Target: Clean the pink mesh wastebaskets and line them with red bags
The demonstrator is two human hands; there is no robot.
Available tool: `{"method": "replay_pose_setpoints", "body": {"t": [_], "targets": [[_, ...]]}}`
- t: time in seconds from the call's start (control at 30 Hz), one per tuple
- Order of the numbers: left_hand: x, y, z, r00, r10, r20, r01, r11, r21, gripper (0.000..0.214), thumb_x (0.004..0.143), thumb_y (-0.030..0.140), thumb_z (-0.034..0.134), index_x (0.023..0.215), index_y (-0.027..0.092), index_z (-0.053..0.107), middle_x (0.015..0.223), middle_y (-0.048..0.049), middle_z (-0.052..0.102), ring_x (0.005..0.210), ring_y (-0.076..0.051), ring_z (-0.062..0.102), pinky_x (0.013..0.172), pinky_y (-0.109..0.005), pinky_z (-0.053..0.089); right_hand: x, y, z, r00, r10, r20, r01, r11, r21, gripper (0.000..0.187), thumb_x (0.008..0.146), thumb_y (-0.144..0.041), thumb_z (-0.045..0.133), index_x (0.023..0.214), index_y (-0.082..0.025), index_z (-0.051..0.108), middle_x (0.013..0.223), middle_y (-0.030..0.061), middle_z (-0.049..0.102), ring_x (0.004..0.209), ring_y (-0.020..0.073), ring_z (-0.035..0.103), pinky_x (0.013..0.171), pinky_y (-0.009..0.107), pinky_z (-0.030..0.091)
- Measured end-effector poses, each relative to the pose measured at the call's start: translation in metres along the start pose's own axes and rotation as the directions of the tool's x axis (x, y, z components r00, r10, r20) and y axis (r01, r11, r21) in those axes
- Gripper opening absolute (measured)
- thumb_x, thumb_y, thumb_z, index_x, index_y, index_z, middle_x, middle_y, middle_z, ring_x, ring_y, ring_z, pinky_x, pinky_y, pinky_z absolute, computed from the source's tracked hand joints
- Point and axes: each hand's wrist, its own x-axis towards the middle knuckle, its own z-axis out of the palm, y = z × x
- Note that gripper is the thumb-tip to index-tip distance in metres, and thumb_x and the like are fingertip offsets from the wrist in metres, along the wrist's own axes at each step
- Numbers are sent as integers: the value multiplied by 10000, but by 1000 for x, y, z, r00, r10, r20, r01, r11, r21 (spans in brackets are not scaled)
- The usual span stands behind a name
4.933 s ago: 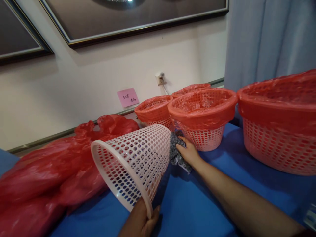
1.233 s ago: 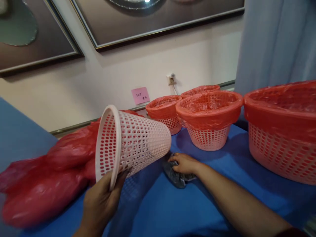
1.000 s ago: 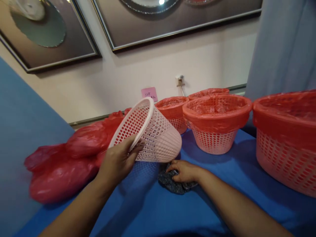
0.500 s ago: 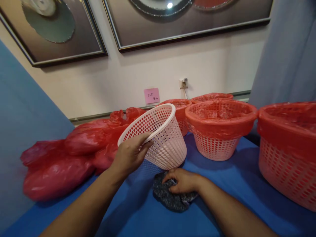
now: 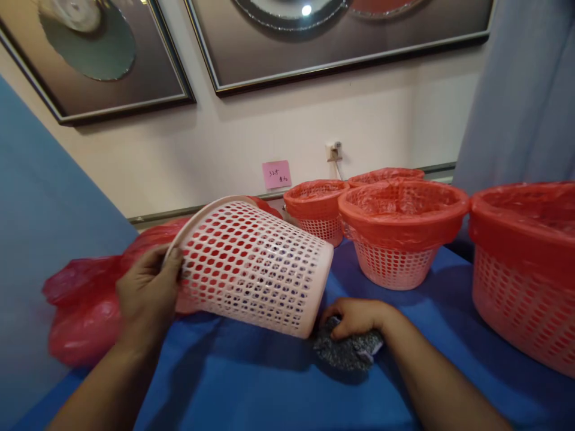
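Observation:
My left hand grips the rim of a pale pink perforated plastic basket. The basket is tipped on its side in the air, its mouth facing left and its base to the right. My right hand is closed around a crumpled dark grey speckled cloth low over the blue table, just beside the basket's base. Part of the fingers is hidden by the cloth.
Full red plastic bags lie at the left, partly behind the basket. Along the back and right stand red-lined baskets, including a large one. A pink note and a socket are on the wall above the blue table.
The basket has tipped further over and swung left with my left hand, its base now pointing right. My right hand has moved right with the cloth, gathering it tighter.

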Motion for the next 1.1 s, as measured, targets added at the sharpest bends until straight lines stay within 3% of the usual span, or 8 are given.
{"method": "replay_pose_setpoints", "body": {"t": [0.23, 0.4, 0.57, 0.63, 0.7, 0.87, 0.93, 1.1], "targets": [[2, -11, -14, 955, -259, 144, 282, 945, -164, 198, 870, 349, 730, 982, 186, 734, 694, 32, 741, 591, -148, 659, 573, -257, 567, -12, 21, -17, 933, 168, -317, -195, 979, -55, 463, 753, -156, 643, 1181, -255, 787, 1134, 40, 800, 1004, 246, 745, 879, 303, 537], [7, -20, 4, 976, -113, 185, 112, 994, 16, 317, 840, 446, 733, 1009, 180, 765, 824, -37, 805, 697, -214, 739, 620, -318, 616, -17, 22, -19, 744, 271, -611, -335, 942, 10, 454, 835, -238, 601, 1269, -244, 734, 1242, 94, 758, 1136, 285, 709, 964, 350, 509], [8, -22, 27, 968, 114, 225, -172, 951, 258, 396, 947, 429, 571, 1195, 167, 735, 1159, -136, 795, 1082, -342, 744, 962, -513, 602, -16, 16, -19, 596, 307, -742, -368, 926, 88, 469, 888, -304, 578, 1337, -226, 690, 1338, 123, 702, 1238, 308, 650, 1076, 408, 461], [1, -16, 36, 885, 356, 301, -450, 821, 351, 466, 998, 375, 474, 1342, 116, 653, 1390, -205, 681, 1310, -401, 626, 1120, -598, 481, -14, 16, -18, 579, 318, -751, -365, 925, 110, 465, 889, -308, 585, 1332, -211, 693, 1330, 135, 704, 1235, 311, 651, 1075, 414, 463], [-9, -8, 46, 735, 547, 401, -672, 664, 328, 487, 1007, 342, 455, 1402, 101, 605, 1521, -216, 572, 1432, -396, 516, 1196, -593, 402, -10, 16, -16, 580, 324, -748, -352, 927, 129, 449, 879, -294, 603, 1309, -215, 706, 1304, 127, 720, 1213, 300, 664, 1059, 397, 473], [-34, 14, 76, 359, 543, 759, -860, 509, 42, 429, 1015, 370, 421, 1297, 220, 707, 1388, -106, 712, 1324, -298, 637, 1170, -520, 455, -4, 24, -14, 554, 355, -753, -311, 927, 208, 400, 848, -250, 632, 1232, -239, 743, 1212, 91, 766, 1132, 273, 704, 1015, 360, 497], [-37, 23, 91, 328, 489, 808, -871, 487, 59, 472, 1013, 400, 396, 1285, 196, 723, 1369, -122, 723, 1313, -319, 641, 1163, -539, 447, -5, 30, -17, 515, 371, -773, -286, 924, 254, 380, 852, -241, 624, 1210, -234, 748, 1189, 87, 773, 1135, 271, 705, 1025, 361, 496], [-34, 40, 122, 412, 396, 821, -865, 452, 216, 551, 1022, 414, 334, 1274, 129, 733, 1355, -156, 726, 1314, -330, 640, 1151, -507, 448, -2, 37, -23, 431, 349, -832, -145, 937, 318, 408, 960, -294, 518, 1330, -199, 662, 1264, 91, 742, 1179, 237, 687, 1045, 376, 517]]}}
